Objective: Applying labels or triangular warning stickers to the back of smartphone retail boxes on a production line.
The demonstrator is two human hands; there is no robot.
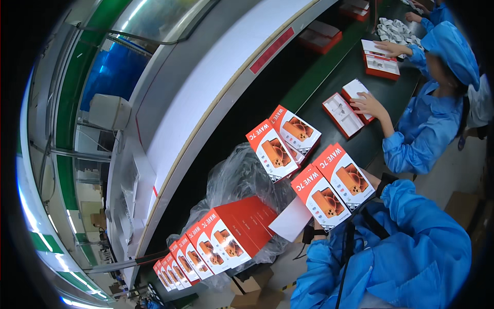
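Note:
Two red-and-white phone boxes (pixel 343 177), printed with an orange phone, are held side by side and tilted. At their right edge my right hand (pixel 371 178) grips one of them, its fingers mostly hidden behind the box. Below the lower edge of the other, my left hand (pixel 318 225) shows only in part, closed on that box. A plain white flat panel (pixel 290 220) sticks out beside my left hand; what it belongs to is hidden. Just beyond, two similar boxes (pixel 274 150) lie on the line, one partly over the other.
A row of upright phone boxes (pixel 226 238) stands at the left, against crumpled clear plastic (pixel 231 172). Farther along the dark green conveyor (pixel 321 80), a co-worker in blue (pixel 432 123) handles open red boxes (pixel 342 114). A white shelf edge (pixel 206 110) curves along the left.

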